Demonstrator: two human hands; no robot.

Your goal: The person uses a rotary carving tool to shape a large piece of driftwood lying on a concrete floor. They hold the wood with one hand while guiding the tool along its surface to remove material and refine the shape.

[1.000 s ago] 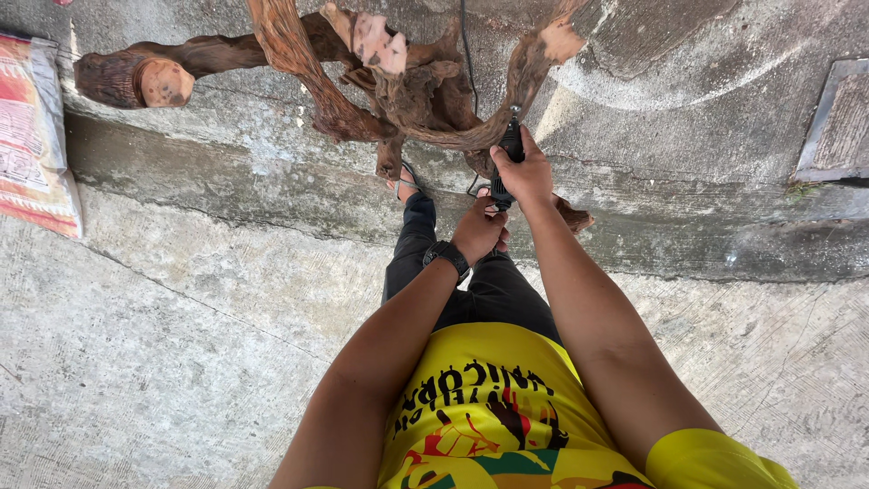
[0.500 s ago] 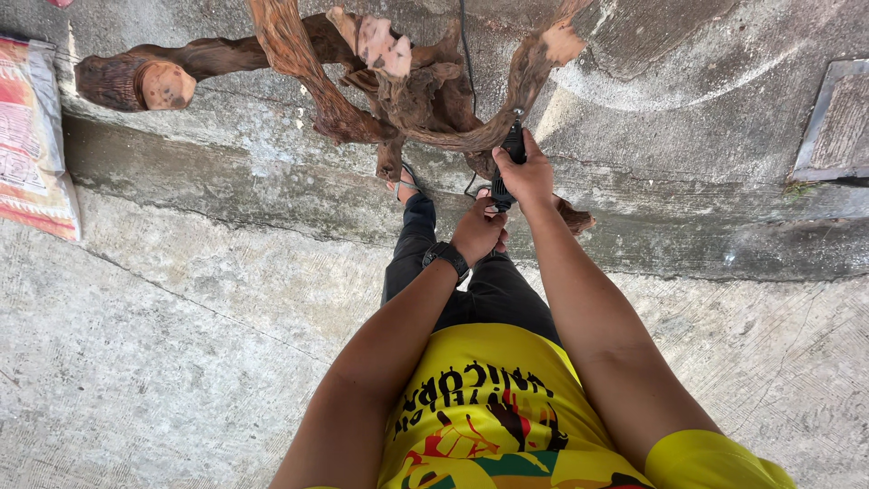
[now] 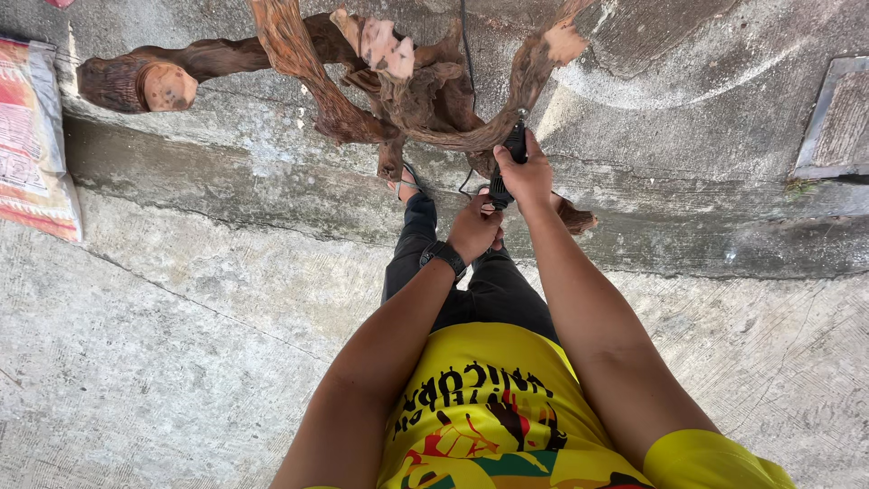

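Note:
A gnarled reddish-brown piece of root wood (image 3: 398,91) with several twisted branches and pale cut ends stands on the concrete in front of me. My right hand (image 3: 525,172) grips a black hand-held power tool (image 3: 507,158), its tip against a curved branch. Just below it, my left hand (image 3: 475,226), with a black watch on the wrist, is closed around the tool's lower end. A black cord (image 3: 464,54) runs upward past the wood. My dark trousers and a sandalled foot (image 3: 407,186) show beneath the wood.
A concrete step edge (image 3: 226,190) crosses the view under the wood. A printed sack (image 3: 32,136) lies at the left edge. A metal-framed cover (image 3: 837,118) sits in the concrete at the right. Rough concrete floor (image 3: 163,362) spreads at lower left.
Almost nothing differs; the view has shifted slightly, and both hands stay on the tool against the same branch.

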